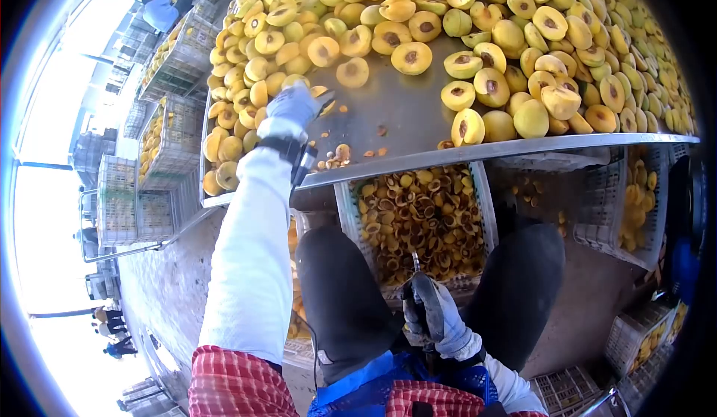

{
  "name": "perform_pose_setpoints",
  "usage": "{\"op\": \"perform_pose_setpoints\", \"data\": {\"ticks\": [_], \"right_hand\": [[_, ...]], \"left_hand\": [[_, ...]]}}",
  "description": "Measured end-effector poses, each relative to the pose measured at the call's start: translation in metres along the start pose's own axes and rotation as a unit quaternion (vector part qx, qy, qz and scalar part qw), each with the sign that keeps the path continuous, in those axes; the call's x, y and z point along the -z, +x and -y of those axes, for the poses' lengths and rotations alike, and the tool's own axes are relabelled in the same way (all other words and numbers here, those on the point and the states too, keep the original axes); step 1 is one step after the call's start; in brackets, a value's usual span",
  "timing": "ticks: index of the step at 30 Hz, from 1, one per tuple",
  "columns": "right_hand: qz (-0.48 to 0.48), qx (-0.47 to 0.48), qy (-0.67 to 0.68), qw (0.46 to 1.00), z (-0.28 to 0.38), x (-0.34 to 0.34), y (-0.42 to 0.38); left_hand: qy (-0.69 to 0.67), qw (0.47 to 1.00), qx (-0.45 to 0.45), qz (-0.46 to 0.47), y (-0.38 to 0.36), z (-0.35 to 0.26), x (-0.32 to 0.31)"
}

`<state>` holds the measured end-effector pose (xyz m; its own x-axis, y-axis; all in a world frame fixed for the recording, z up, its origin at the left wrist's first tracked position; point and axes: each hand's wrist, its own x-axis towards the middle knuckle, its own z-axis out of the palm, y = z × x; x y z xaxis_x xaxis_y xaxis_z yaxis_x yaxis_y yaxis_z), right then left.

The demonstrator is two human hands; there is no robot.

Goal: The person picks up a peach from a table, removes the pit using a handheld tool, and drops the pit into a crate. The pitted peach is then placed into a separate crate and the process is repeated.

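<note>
Reaching over a grey sheet-metal tabletop with the grey-and-white gloved left hand, just beside heaped round yellow halved fruits; impossible to say, from the blur, whether clamped on one. Gripping a dark, metal-tipped hand tool in the grey-gloved right hand, near a pale plastic crate of brown-centred fruit pieces.

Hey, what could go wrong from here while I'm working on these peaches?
Two things. The metal-tipped tool sticks out of your right hand with its tip bare, so it might jab your left hand if that came back carelessly. And the peach halves crowding the near left corner of the metal table could tumble off if your sleeve nudged them.
</note>
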<state>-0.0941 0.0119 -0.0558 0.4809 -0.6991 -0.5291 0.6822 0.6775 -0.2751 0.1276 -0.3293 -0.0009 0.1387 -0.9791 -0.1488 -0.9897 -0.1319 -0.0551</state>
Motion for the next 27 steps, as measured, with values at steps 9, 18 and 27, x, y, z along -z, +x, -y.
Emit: {"op": "perform_pose_setpoints", "data": {"ticks": [9, 18, 27], "right_hand": [[-0.039, 0.086, -0.008, 0.995, 0.020, -0.007, 0.005], [-0.078, 0.279, -0.377, 0.880, 0.017, -0.020, -0.003], [-0.061, 0.303, -0.358, 0.881, -0.012, -0.018, -0.019]], "left_hand": [[-0.557, 0.792, -0.128, 0.213, -0.066, -0.003, -0.009], [-0.803, 0.535, -0.068, 0.253, -0.272, -0.051, -0.045], [-0.755, 0.648, -0.067, 0.072, -0.307, -0.068, -0.041]]}}
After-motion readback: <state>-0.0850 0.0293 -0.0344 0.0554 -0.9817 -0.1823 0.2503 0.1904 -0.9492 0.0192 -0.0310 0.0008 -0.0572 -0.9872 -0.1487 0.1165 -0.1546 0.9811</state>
